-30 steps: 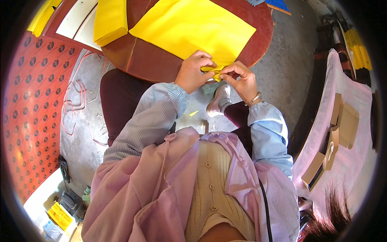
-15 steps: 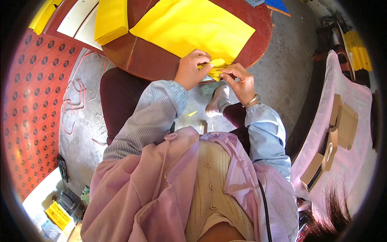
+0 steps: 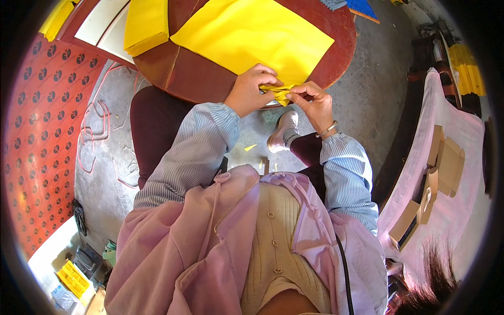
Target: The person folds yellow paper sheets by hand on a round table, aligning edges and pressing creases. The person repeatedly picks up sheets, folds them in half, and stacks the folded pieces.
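Note:
A yellow cloth sheet (image 3: 252,37) lies flat over the round reddish-brown table (image 3: 199,79). Its near corner is gathered into small folds at the table's front edge. My left hand (image 3: 253,89) pinches these folds from the left, thumb against the fingers. From the right, my right hand (image 3: 313,102), with a bracelet at its wrist, pinches the same folded corner between thumb and fingertips. The fingers partly cover the bunched cloth, so the exact fold is hard to make out.
A stack of folded yellow cloth (image 3: 148,26) rests at the table's left. Blue and grey pieces (image 3: 362,8) sit at its far right edge. Open cardboard boxes (image 3: 450,167) lie on a pink-covered surface (image 3: 420,157) to the right. A yellow scrap (image 3: 250,147) is on the floor.
Both hands stay at the cloth's corner. The gathered folds are pressed flatter and narrower between the fingers, and my left hand has shifted slightly left.

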`<action>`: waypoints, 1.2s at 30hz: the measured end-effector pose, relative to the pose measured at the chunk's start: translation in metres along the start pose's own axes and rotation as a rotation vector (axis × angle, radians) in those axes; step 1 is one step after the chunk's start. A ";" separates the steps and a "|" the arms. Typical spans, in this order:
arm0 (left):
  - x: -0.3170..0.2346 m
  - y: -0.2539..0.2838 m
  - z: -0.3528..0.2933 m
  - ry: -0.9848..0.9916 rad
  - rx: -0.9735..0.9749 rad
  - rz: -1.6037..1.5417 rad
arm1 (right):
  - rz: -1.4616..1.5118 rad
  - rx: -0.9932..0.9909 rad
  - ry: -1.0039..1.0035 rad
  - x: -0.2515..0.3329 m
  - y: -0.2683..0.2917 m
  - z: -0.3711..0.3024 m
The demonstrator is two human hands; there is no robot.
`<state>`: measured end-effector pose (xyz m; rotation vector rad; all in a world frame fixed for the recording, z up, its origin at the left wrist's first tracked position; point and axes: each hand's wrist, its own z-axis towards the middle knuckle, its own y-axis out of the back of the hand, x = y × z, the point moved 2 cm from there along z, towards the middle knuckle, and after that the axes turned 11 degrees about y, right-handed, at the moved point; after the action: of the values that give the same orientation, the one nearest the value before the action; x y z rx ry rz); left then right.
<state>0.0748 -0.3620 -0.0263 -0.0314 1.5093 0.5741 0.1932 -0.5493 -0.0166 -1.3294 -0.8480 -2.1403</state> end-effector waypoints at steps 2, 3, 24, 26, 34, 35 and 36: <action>-0.002 -0.002 -0.002 -0.001 -0.051 0.043 | -0.052 0.012 0.032 0.002 0.000 0.001; -0.002 -0.003 -0.002 0.005 -0.074 0.061 | -0.055 0.013 0.023 0.003 0.000 0.001; 0.001 0.003 0.002 0.013 -0.048 0.062 | -0.067 0.025 0.044 0.007 0.001 0.002; 0.001 0.002 0.000 0.013 -0.030 0.038 | -0.051 0.017 0.037 0.008 0.000 0.002; -0.001 -0.008 -0.001 0.061 -0.163 0.036 | -0.130 -0.009 0.017 0.015 -0.003 0.001; -0.001 -0.008 0.000 0.076 -0.158 0.031 | -0.112 -0.027 -0.013 0.015 -0.003 0.001; 0.000 -0.007 0.001 0.091 -0.155 0.025 | -0.155 -0.007 0.001 0.016 -0.003 0.000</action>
<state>0.0781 -0.3680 -0.0287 -0.1599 1.5522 0.7172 0.1847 -0.5484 -0.0028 -1.3043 -0.9725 -2.2625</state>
